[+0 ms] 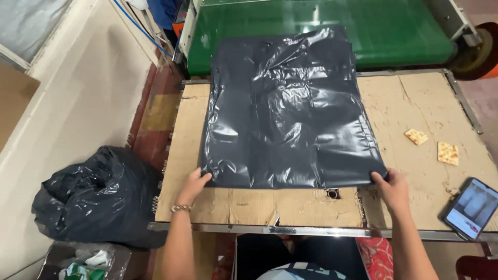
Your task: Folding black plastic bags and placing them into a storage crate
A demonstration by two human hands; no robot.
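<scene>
A large black plastic bag (288, 109) lies flat on a cardboard-covered table (249, 205), its far end reaching onto a green conveyor belt (394, 28). My left hand (196, 182) pinches the bag's near left corner. My right hand (391, 187) grips the near right corner. A bracelet sits on my left wrist.
Two crackers (416, 136) (447, 153) lie on the table's right side, and a smartphone (473, 207) rests near the right front edge. A full black rubbish bag (96, 194) sits on the floor at left, beside a cream wall. A metal rim frames the table.
</scene>
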